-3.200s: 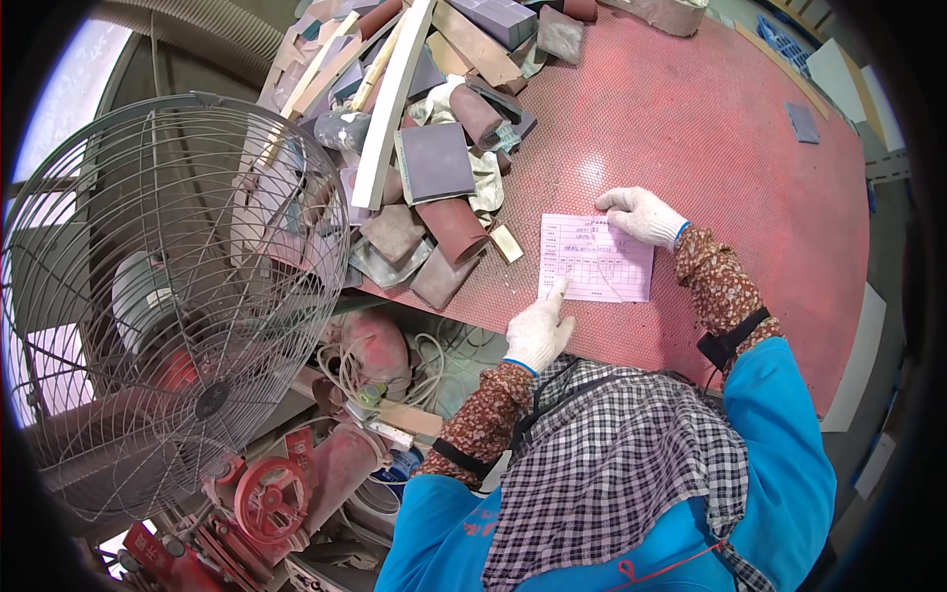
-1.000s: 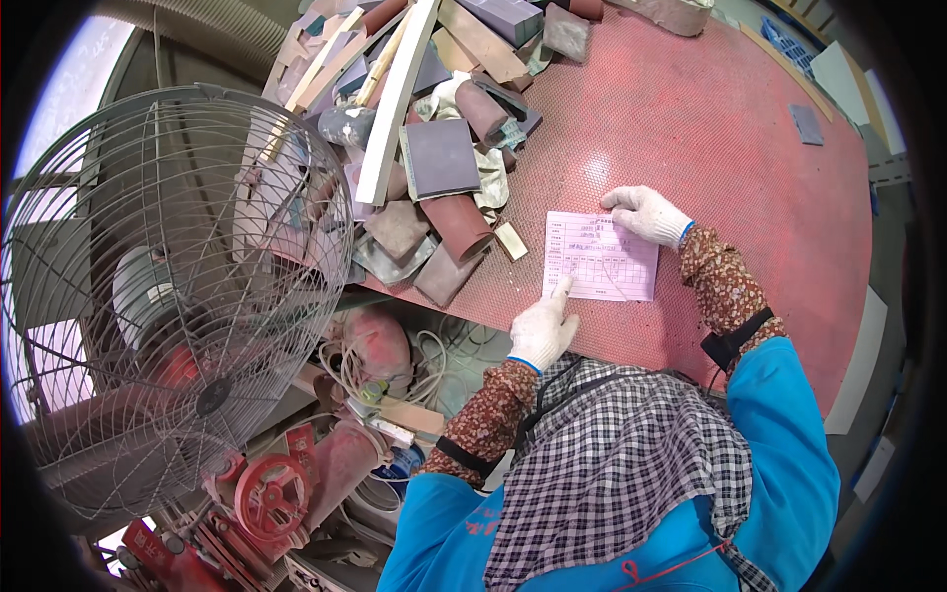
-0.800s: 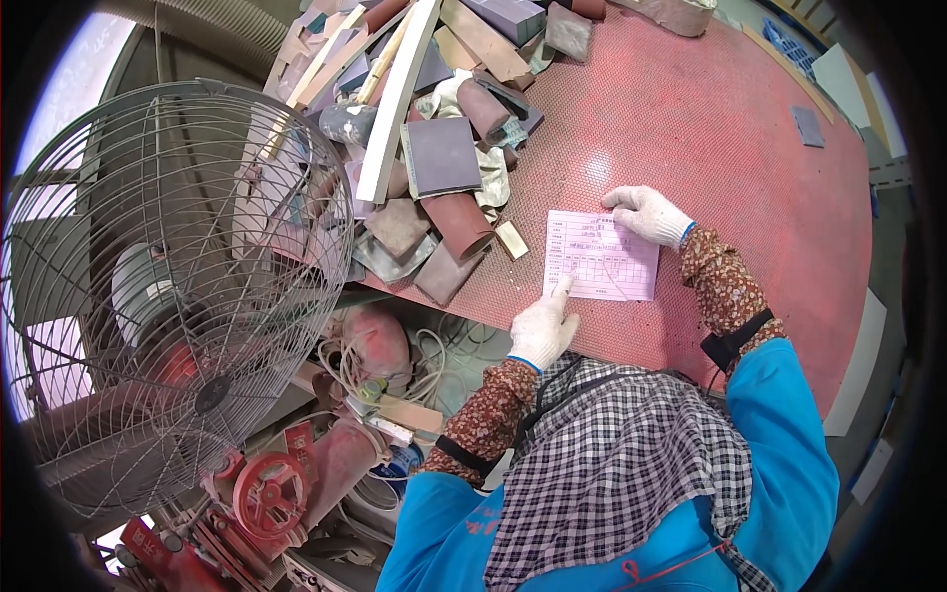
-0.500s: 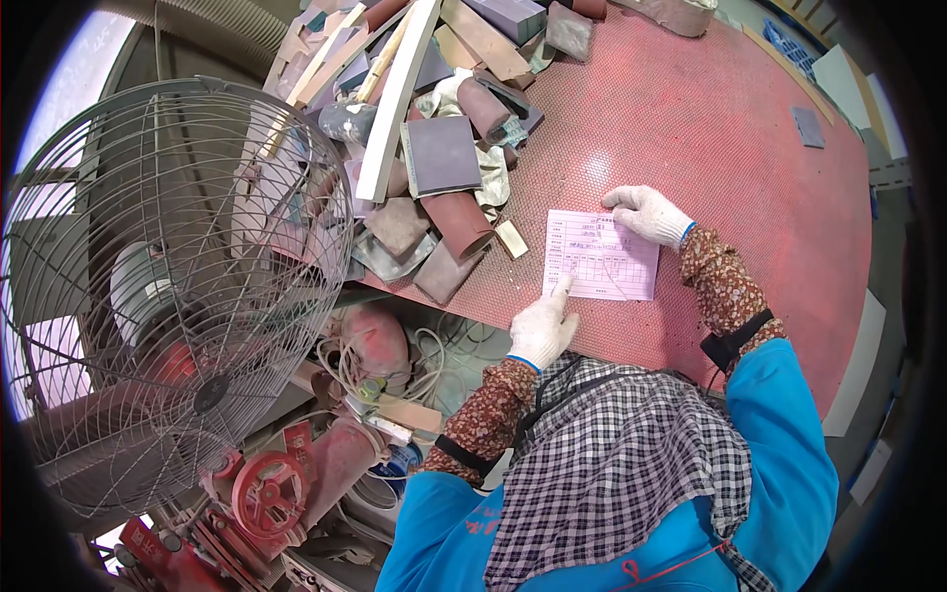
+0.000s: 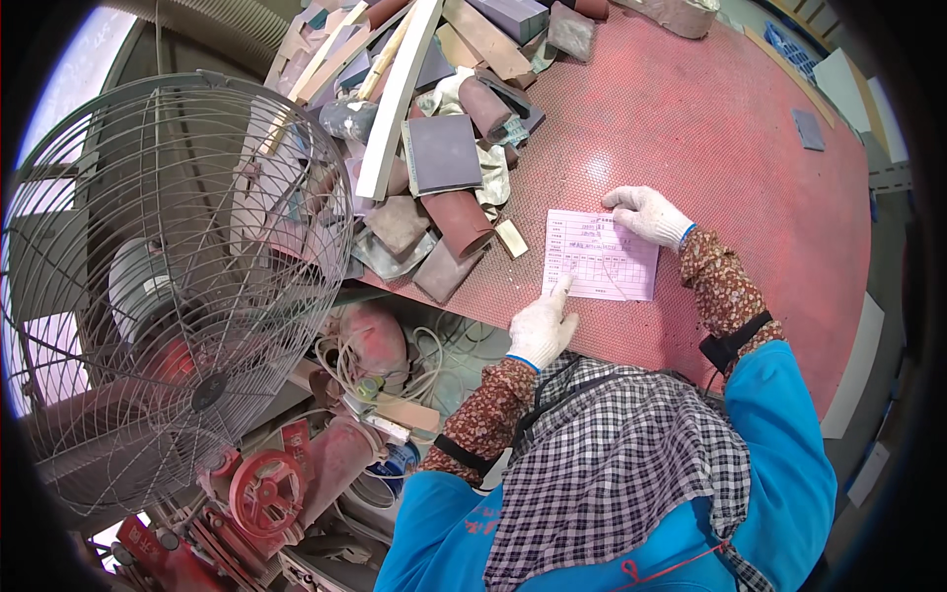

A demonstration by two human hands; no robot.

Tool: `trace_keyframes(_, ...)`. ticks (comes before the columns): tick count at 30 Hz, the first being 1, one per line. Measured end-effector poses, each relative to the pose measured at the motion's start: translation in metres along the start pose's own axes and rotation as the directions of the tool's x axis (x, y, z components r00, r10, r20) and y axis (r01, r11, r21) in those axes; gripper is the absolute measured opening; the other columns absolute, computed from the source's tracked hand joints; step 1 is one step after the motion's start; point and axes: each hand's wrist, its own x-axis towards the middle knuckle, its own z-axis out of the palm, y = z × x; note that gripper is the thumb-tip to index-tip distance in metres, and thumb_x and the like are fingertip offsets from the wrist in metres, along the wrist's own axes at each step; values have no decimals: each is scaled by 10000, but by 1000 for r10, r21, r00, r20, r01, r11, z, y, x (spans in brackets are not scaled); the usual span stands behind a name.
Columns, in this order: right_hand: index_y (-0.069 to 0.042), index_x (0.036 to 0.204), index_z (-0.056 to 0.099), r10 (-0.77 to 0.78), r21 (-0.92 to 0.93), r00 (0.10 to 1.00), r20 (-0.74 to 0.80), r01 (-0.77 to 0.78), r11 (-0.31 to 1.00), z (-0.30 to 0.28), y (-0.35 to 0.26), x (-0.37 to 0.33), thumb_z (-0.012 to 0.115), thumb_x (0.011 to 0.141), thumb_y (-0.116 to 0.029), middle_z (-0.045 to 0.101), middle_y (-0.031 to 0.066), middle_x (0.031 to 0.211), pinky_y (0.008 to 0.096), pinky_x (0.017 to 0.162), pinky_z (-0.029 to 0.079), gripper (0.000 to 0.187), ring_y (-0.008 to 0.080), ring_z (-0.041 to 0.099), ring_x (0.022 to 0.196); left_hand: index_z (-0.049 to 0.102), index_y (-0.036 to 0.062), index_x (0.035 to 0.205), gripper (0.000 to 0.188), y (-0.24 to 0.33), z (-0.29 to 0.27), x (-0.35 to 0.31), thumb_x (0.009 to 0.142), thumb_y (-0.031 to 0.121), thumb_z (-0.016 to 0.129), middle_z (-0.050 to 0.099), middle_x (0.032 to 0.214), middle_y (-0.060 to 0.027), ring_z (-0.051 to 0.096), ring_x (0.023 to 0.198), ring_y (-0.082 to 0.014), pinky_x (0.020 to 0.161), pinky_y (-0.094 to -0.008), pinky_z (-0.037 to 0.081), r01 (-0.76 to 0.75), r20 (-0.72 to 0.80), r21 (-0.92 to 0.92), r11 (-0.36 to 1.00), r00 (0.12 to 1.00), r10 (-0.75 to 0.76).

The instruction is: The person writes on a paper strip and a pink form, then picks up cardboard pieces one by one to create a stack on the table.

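the left hand (image 5: 540, 330), grip empty, touches the pink form (image 5: 604, 264), which the right hand (image 5: 647, 214), its grip unclear to me, seemingly steadies against the tabletop (image 5: 735, 148).

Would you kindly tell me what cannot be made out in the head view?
Head view, pink form: fine writing too small to read reliably.
Head view, form's upper right corner: hidden by the right hand.
Head view, pale bar: far end cut off by the upper edge.
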Motion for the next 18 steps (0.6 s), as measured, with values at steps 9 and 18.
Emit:
trace_keyframes(9, 12, 1330, 666, 23, 46, 999, -42, -21, 999, 7, 1, 3, 610, 985, -143, 733, 171, 1261, 356, 1053, 536, 382, 254, 704, 1162, 329, 235, 1650, 808, 4, -8, 2, 931, 332, 684, 738, 993, -141, 735, 922, -358, 844, -486, 585, 20, 46, -9, 1000, 999, -20)
trace_keyframes(18, -5, 1300, 673, 116, 16, 992, -54, -115, 993, 7, -17, -1, 613, 995, -149, 739, 154, 1236, 364, 1033, 545, 342, 232, 706, 1145, 326, 234, 1649, 793, 1, -7, 0, 947, 347, 677, 737, 1012, -149, 731, 940, -366, 857, -483, 584, -2, 30, -21, 1000, 1000, 3)
